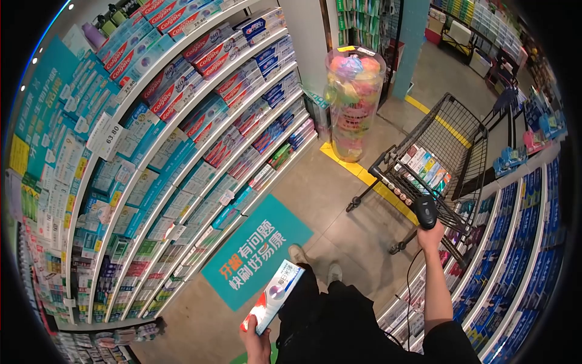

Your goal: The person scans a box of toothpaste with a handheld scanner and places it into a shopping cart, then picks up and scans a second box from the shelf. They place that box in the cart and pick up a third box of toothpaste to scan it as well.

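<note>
My left hand (257, 341) is closed around the lower end of a white, red and blue toothpaste box (277, 292), held tilted low in front of my body. Out to the right, my right hand (431, 233) grips a black corded handheld scanner (426, 211), its thin cable hanging down along my forearm. Just beyond the scanner stands a black wire shopping cart (447, 130), with several toothpaste boxes (423, 167) lying inside. The scanner overlaps the cart's near end in view; whether they touch I cannot tell.
Curved-looking shelves (182, 121) packed with toothpaste boxes line my left. More stocked shelves (515, 273) run along the right. A clear cylindrical bin (354, 103) of colourful puffs stands ahead, near a yellow floor stripe (388, 191). A teal floor sign (257, 252) lies by my feet.
</note>
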### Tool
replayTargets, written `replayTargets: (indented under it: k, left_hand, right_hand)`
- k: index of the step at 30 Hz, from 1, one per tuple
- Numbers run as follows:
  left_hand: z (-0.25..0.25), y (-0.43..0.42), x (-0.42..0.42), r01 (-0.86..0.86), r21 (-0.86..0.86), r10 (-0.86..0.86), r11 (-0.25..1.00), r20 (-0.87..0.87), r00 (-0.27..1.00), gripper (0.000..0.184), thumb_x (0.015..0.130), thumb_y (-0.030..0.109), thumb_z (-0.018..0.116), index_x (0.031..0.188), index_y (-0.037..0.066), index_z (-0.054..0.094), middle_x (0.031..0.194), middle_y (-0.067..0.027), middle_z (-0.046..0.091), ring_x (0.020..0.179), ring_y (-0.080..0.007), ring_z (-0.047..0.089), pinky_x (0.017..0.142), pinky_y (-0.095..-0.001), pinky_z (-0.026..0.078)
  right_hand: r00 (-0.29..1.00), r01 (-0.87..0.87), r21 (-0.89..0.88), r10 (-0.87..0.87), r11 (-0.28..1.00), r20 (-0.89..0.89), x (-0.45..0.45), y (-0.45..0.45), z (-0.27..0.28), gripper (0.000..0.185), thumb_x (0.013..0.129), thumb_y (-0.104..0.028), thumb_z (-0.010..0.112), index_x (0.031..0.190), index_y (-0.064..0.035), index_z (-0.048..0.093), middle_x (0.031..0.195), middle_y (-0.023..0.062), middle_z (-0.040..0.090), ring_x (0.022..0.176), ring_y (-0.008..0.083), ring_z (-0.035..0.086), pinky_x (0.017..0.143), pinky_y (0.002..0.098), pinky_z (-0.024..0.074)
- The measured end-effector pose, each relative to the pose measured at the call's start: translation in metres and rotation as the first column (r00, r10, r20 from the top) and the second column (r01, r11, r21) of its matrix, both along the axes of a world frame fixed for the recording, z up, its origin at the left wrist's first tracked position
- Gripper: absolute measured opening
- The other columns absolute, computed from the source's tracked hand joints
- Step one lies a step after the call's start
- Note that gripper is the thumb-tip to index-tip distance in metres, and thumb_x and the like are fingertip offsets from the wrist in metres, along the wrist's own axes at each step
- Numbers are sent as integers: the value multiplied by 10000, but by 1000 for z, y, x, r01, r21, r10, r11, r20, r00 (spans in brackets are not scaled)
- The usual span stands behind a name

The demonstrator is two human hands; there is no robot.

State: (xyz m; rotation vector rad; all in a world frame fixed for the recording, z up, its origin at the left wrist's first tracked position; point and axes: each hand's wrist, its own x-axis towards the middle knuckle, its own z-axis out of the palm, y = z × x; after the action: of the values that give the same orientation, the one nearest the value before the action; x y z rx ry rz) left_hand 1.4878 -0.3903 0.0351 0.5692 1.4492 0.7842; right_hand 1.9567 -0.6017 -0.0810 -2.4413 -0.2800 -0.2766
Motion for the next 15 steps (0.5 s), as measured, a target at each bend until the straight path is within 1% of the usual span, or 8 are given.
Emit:
replayTargets:
  k: [1,4,6,8,9,11,14,15]
  left_hand:
    - [0,1,1,3,2,-3,1000,-1,1000,322,897,274,610,1143,85,521,962,-44,658,746,-144,635,497,-260,458]
    - [1,9,6,11,-3,-11,1000,-6,1000,322,897,275,612,1140,83,522,961,-40,658,746,-144,635,500,-262,459]
    - [-1,18,11,16,-14,-16,1000,-10,1000,324,897,278,615,1140,85,522,960,-37,658,743,-144,635,501,-261,459]
    - [-6,30,17,21,-23,-19,1000,47,999,303,891,220,623,1133,73,515,954,-53,647,742,-159,638,488,-272,481]
    - [-7,37,22,26,-28,-24,999,78,997,295,888,191,627,1129,66,512,951,-60,642,742,-167,640,481,-277,492]
    - [-10,54,38,29,-33,-26,999,84,996,294,888,184,630,1128,65,511,950,-65,644,728,-166,641,474,-273,498]
    - [-10,80,71,60,-47,-55,997,99,994,298,889,186,632,1131,63,509,948,-70,646,718,-164,642,471,-267,501]
    - [-8,88,80,64,-50,-58,997,102,993,300,889,188,632,1133,63,509,948,-71,647,717,-164,642,471,-266,501]
  right_hand:
    - [999,23,83,-21,996,-28,7,-3,-4,163,641,-72,624,784,7,612,724,210,631,741,420,621,664,446,485]
    - [993,92,164,-78,982,-86,19,4,5,184,655,-80,616,819,0,638,756,221,643,767,412,635,675,434,491]
    - [986,139,130,-126,982,-105,22,8,7,201,663,-85,611,840,2,650,777,233,647,801,405,642,694,423,494]
    - [977,199,112,-188,973,-103,28,11,5,199,664,-83,609,838,5,648,782,236,647,814,404,641,702,425,493]
    - [975,204,107,-192,973,-113,30,15,9,200,663,-78,606,841,5,644,787,238,646,819,410,636,707,430,492]
    - [968,224,93,-211,970,-133,32,20,19,203,662,-69,600,847,6,637,797,241,644,829,422,626,716,439,491]
    - [982,183,51,-180,982,-59,36,19,9,202,652,-51,593,844,2,628,798,242,638,829,444,604,726,455,485]
    - [987,153,63,-155,986,40,35,20,6,190,640,-32,587,825,0,619,786,244,629,822,459,588,730,464,478]
